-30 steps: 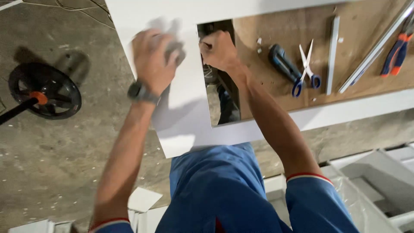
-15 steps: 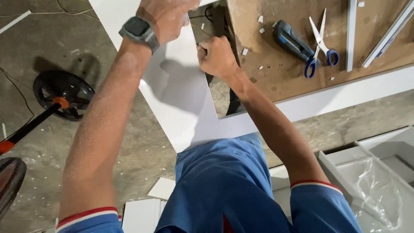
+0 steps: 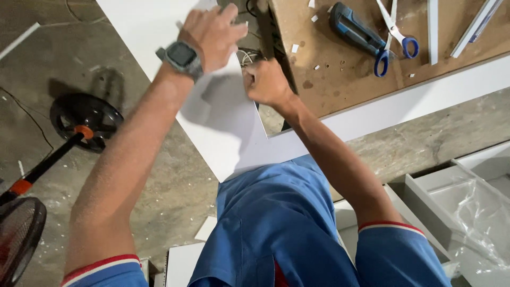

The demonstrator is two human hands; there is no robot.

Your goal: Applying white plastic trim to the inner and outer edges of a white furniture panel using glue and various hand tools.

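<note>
Here, white panel (image 3: 159,32) running diagonally, both hands (image 3: 212,34) gripping.

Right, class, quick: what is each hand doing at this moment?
Left hand: fingers curled, resting on the white panel; whether it grips anything cannot be told.
Right hand: closed in a fist at the panel's edge; what it holds is hidden.

A panel (image 3: 223,127) fills the upper middle of the frame, with both hands on it. Scissors (image 3: 393,32) lie on the counter (image 3: 350,79) at upper right, a knife (image 3: 353,29) just left of them. A fan (image 3: 53,159) stands on the floor (image 3: 64,64) at left.
</note>
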